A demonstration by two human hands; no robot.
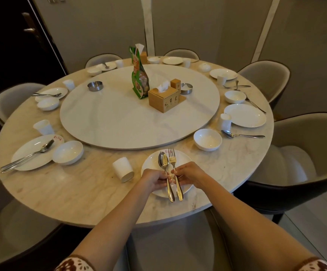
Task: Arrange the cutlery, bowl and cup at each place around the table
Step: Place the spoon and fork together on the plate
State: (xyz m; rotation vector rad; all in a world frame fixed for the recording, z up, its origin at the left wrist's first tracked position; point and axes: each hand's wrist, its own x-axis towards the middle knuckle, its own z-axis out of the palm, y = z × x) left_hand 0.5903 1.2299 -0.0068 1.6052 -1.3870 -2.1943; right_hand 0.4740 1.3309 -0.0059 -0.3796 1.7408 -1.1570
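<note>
Left hand [155, 179] pinches the spoon [163, 161] handle, right hand [190, 176] the fork [172, 159] handle, both lying on the nearest plate [184, 161] with handles overhanging its near rim; an uneven nudge could tip them onto the tabletop [71, 192].

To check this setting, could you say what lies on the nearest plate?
A spoon and fork side by side, pinched by the left hand and right hand, which hide part of the plate.
</note>
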